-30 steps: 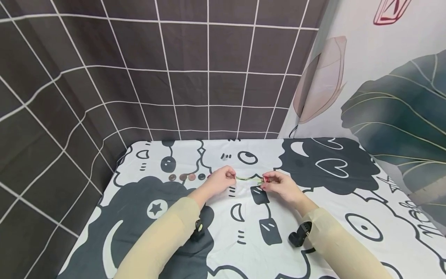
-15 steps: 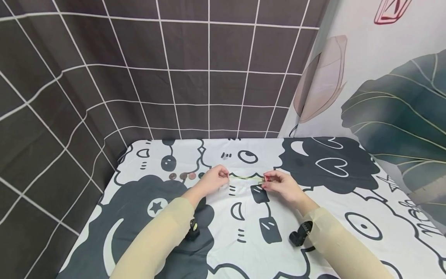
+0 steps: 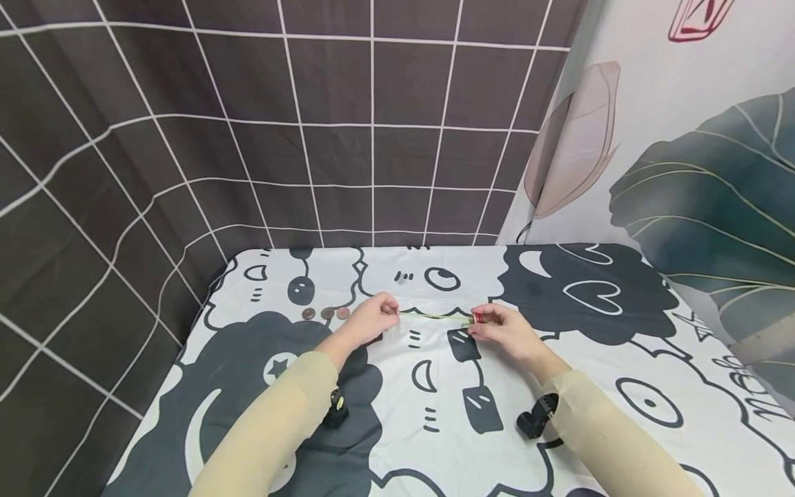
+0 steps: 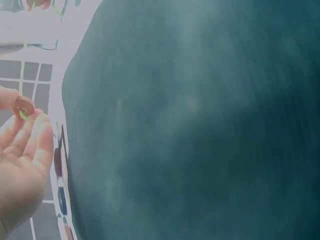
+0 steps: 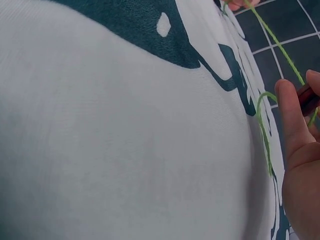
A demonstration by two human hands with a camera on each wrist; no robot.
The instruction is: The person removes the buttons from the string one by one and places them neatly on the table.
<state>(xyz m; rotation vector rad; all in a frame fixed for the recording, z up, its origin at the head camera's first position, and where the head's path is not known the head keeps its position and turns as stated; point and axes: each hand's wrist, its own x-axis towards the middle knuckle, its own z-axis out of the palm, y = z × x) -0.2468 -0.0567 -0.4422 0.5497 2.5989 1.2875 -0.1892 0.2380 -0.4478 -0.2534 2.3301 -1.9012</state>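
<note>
My left hand point(image 3: 370, 319) pinches a pinkish-brown round button point(image 4: 22, 106) between thumb and fingers, with green string passing through it in the left wrist view. A thin green string point(image 3: 435, 316) runs nearly straight across to my right hand point(image 3: 506, 333). Between that hand's thumb and fingertips are dark red buttons point(image 5: 308, 101), partly hidden by the fingers. A loose green string end point(image 5: 262, 127) curls down beside the right fingers in the right wrist view. Both hands are raised close over the patterned cloth.
Several round buttons lie in a row left of the left hand, among them a brown button point(image 3: 308, 314) and a pinkish button point(image 3: 342, 313). A black-and-white cartoon cloth point(image 3: 428, 449) covers the table. A dark grid curtain point(image 3: 335, 155) hangs behind it.
My left hand has moved left, lengthening the stretch of green string between the hands and covering the darker buttons of the row. The right hand has stayed almost in place.
</note>
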